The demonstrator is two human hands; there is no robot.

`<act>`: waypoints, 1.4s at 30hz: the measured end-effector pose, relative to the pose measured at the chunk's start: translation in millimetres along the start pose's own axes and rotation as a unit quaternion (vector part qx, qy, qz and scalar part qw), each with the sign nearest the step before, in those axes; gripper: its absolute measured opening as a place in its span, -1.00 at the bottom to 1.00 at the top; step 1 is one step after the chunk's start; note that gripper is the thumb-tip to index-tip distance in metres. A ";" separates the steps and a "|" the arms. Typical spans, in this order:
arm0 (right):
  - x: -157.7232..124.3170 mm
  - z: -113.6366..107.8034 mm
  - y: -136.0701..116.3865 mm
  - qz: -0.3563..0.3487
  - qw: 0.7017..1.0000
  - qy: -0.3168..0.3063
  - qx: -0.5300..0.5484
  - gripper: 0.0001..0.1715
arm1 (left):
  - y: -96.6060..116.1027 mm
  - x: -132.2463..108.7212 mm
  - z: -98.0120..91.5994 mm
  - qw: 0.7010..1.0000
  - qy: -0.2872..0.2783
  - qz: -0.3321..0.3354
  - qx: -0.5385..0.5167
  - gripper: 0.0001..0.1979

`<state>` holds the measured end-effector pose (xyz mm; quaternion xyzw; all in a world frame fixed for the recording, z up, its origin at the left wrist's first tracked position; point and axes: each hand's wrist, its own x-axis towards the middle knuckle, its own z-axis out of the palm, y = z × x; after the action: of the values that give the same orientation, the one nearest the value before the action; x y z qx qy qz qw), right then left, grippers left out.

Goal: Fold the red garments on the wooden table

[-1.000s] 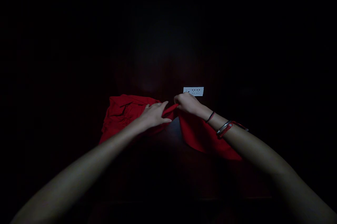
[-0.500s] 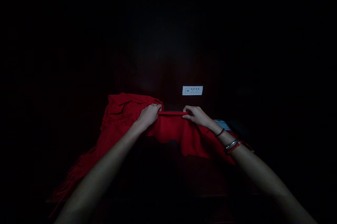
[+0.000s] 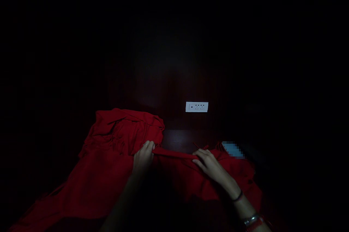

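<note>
A large red cloth (image 3: 109,159) lies spread over a dark surface, bunched up at the back left. My left hand (image 3: 143,157) is closed on a folded edge of the cloth. My right hand (image 3: 209,165) pinches the same edge further right, and the edge runs taut between the two hands. The right wrist wears a dark band and bangles.
A white socket plate (image 3: 196,107) is on the dark wall behind. A small pale flat object (image 3: 231,149) lies to the right of the cloth. The rest of the scene is too dark to make out.
Both hands have come down and toward me with the cloth edge stretched between them; a second ago they were close together higher up. More of the cloth now lies spread at the left.
</note>
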<state>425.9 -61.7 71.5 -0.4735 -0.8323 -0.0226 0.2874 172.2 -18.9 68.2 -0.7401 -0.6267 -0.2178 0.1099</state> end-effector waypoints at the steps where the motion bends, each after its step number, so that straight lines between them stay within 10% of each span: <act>1: -0.3 -1.5 -1.6 0.000 1.000 0.016 -0.012 -0.83 | 0.1 -0.2 -3.1 1.000 -0.011 -0.001 0.004 -0.76; 10: -2.7 -18.4 15.2 0.052 0.974 0.169 -0.139 -0.84 | -9.1 5.7 -8.1 0.991 -0.097 0.078 -0.042 -0.79; 16: -3.7 -19.6 19.1 0.026 0.997 -0.066 0.005 -0.81 | -6.8 7.5 -2.5 0.965 -0.142 0.166 -0.143 -0.68; 25: -0.5 -24.2 6.2 0.038 0.994 0.034 -0.099 -0.83 | -8.2 7.4 -4.8 0.994 -0.061 0.076 -0.051 -0.72; 30: -6.0 -10.6 18.1 0.076 0.994 -0.073 -0.037 -0.63 | -17.4 3.0 -20.7 0.998 -0.048 -0.043 0.019 -0.70; 35: -3.4 -11.9 16.7 0.053 0.993 -0.105 -0.022 -0.87 | -18.8 0.1 -22.9 0.988 -0.030 -0.129 0.074 -0.61; 39: -1.7 -17.5 -4.4 0.003 0.999 0.002 -0.042 -0.83 | 10.3 -13.6 -5.0 0.996 -0.066 0.052 0.022 -0.46; 42: -3.6 -15.6 -16.4 -0.015 0.993 0.039 -0.106 -0.78 | 40.1 -27.7 8.5 0.949 -0.165 0.232 -0.137 -0.31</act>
<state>421.2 -78.4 86.6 -0.4875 -0.8205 -0.1335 0.2670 209.6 -47.2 52.4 -0.8985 -0.4113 -0.1451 -0.0504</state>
